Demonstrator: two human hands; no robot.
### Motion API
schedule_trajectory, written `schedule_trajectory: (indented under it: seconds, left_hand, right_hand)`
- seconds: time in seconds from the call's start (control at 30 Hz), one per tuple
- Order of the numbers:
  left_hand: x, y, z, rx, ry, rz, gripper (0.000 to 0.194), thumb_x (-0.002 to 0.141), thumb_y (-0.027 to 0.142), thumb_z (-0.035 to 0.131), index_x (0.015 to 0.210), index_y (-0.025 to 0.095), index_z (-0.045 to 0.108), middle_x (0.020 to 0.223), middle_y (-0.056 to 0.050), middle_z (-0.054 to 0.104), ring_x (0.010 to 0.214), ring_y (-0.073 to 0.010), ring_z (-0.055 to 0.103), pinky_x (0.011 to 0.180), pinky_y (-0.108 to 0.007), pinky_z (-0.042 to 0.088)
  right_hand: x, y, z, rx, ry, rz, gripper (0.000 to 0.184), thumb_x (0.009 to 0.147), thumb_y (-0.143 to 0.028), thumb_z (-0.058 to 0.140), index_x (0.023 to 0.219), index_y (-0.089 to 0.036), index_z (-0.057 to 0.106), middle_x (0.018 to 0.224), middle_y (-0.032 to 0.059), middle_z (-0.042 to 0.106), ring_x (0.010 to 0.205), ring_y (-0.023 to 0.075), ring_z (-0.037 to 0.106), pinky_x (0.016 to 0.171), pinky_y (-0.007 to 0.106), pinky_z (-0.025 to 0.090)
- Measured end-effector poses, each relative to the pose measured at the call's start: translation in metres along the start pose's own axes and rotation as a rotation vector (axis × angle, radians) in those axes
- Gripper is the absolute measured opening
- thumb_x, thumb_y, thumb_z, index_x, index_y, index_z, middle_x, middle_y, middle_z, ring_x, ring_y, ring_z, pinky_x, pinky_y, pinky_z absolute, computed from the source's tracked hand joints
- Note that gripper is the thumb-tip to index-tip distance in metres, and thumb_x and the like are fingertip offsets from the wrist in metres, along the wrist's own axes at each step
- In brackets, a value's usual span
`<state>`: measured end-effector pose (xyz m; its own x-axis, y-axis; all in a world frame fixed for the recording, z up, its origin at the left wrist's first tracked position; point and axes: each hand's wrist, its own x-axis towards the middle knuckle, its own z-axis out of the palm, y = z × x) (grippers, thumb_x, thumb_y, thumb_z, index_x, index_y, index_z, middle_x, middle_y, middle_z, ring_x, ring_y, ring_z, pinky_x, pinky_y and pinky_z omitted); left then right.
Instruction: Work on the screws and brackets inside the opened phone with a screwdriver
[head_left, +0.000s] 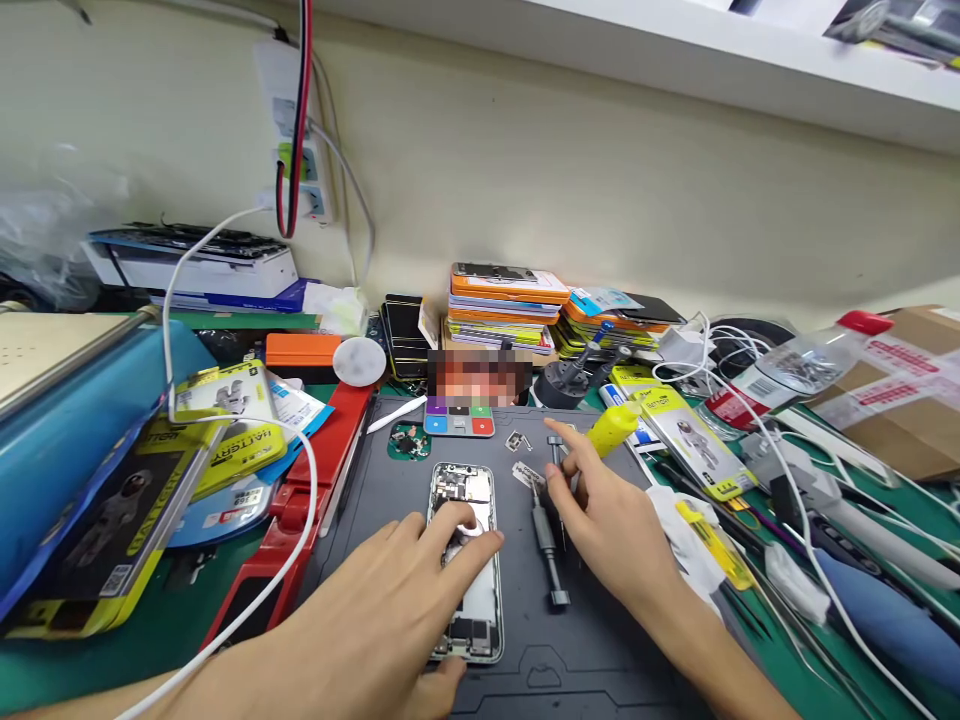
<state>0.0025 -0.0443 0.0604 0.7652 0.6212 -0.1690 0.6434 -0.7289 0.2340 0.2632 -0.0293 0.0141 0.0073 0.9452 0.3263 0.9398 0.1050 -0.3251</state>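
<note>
Left fingers curled over opened smartphone; cannot tell whether they grip anything. Right fingers parted, just right of grey screwdriver; any grip unclear. Beyond right fingers, yellow bottle; far left of left fingers, battery package.

Holding the left hand back uppermost, bending its fingers and parting the left thumb from them; angling the right forearm inward, holding the right hand with right thumb and index finger apart.
</note>
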Motion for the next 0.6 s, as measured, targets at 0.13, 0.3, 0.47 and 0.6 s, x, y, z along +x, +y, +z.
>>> schedule_trajectory:
  seconds: [0.13, 0.3, 0.47, 0.6]
  left_hand:
    - [0.006, -0.002, 0.015, -0.002, 0.073, 0.006, 0.071, 0.087, 0.025, 0.079, 0.154, 0.023, 0.053, 0.156, -0.017, 0.056, 0.114, -0.0404, 0.072, 0.089, -0.052, 0.067]
    - [0.01, -0.012, 0.033, -0.058, 0.17, 0.062, 0.066, 0.096, 0.02, 0.067, 0.156, 0.028, 0.043, 0.156, -0.014, 0.054, 0.119, -0.037, 0.07, 0.092, -0.053, 0.066]
    - [0.011, -0.014, 0.035, -0.038, 0.18, 0.062, 0.059, 0.1, 0.022, 0.061, 0.155, 0.027, 0.041, 0.153, -0.015, 0.054, 0.114, -0.037, 0.071, 0.088, -0.055, 0.067]
    - [0.011, -0.012, 0.03, -0.001, 0.154, 0.055, 0.054, 0.102, 0.022, 0.059, 0.153, 0.025, 0.042, 0.154, -0.017, 0.053, 0.113, -0.0377, 0.072, 0.081, -0.051, 0.068]
  right_hand:
    - [0.0, 0.001, 0.001, -0.018, -0.002, -0.016, 0.045, 0.106, -0.033, 0.048, 0.149, -0.025, 0.055, 0.083, -0.0017, 0.075, 0.053, 0.0177, 0.069, 0.052, 0.03, 0.047]
    - [-0.001, 0.0, 0.002, -0.02, 0.005, -0.036, 0.044, 0.106, -0.034, 0.048, 0.149, -0.026, 0.056, 0.085, -0.0013, 0.076, 0.056, 0.0185, 0.071, 0.054, 0.03, 0.051]
    - [-0.003, -0.001, 0.003, 0.014, 0.041, -0.039, 0.046, 0.106, -0.033, 0.048, 0.15, -0.024, 0.054, 0.089, 0.0007, 0.077, 0.053, 0.0169, 0.069, 0.052, 0.03, 0.051]
    - [-0.005, -0.003, 0.004, 0.067, 0.102, -0.034, 0.05, 0.107, -0.034, 0.048, 0.156, -0.022, 0.047, 0.092, 0.0022, 0.076, 0.057, 0.0173, 0.07, 0.054, 0.03, 0.052]
